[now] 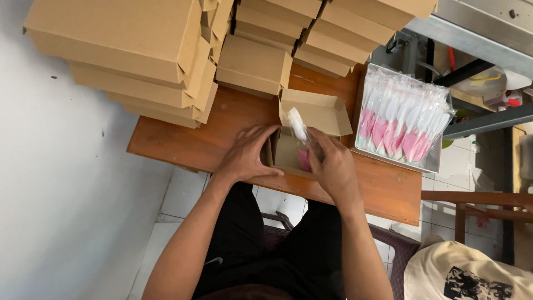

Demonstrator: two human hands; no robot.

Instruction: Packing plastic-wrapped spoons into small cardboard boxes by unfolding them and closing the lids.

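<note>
Right hand (332, 166) gripping wrapped pink utensil (298, 130); left hand (247, 155) flat against open box (302, 133).

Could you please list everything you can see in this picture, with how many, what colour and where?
Open box: one, brown cardboard, middle of the table, lid flap up.
Wrapped item: one, clear wrap with white top and pink end, going into the open box.
Closed boxes: many, brown cardboard, stacked along the table's far side.
Tray: one, metal, right end of the table.
Wrapped pink and white items: a full row, in the tray; count cannot be told.
Table: one, reddish-brown wood.
Metal rack: one, grey, upper right.
Left hand: steadies the open box's left side.
Right hand: holds the wrapped item.
</note>
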